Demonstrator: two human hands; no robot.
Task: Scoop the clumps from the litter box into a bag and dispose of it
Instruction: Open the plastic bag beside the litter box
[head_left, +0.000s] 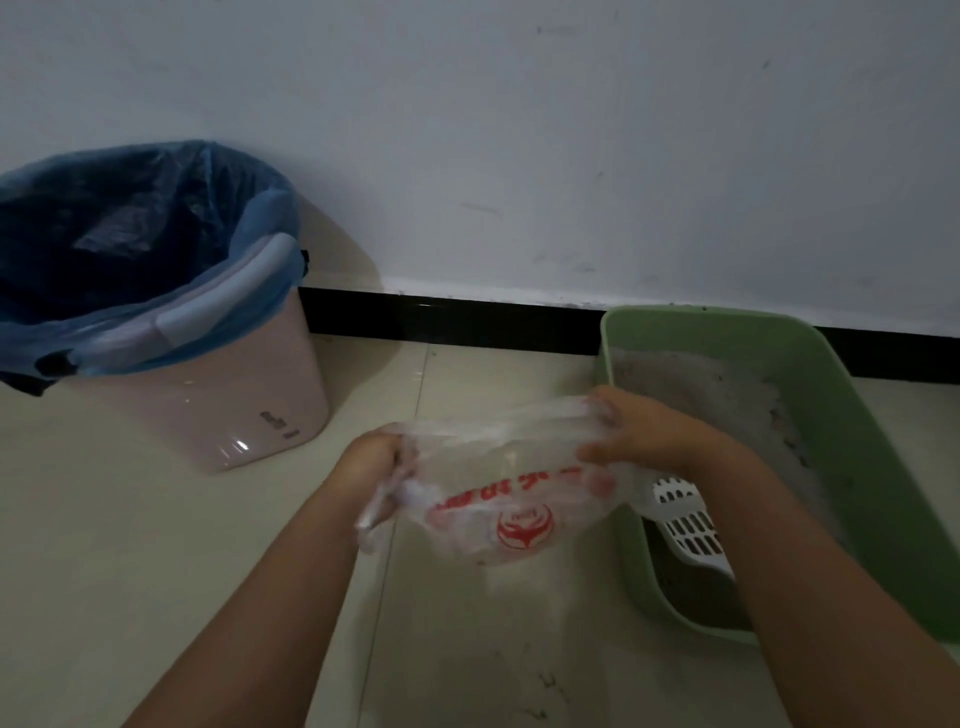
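A clear plastic bag (498, 499) with red print hangs in the air above the floor, stretched between both hands. My left hand (371, 462) grips its left edge and my right hand (639, 431) grips its upper right edge. To the right stands a green litter box (857, 415) against the wall, holding grey litter (727, 400). A white slotted scoop (685, 525) lies inside the box near its front, partly hidden behind my right forearm and the bag.
A pink waste bin (223, 395) lined with a blue bag (130, 249) stands at the left by the wall. A black skirting board (452, 317) runs along the white wall. Pale floor tiles (130, 571) lie between the bin and the box.
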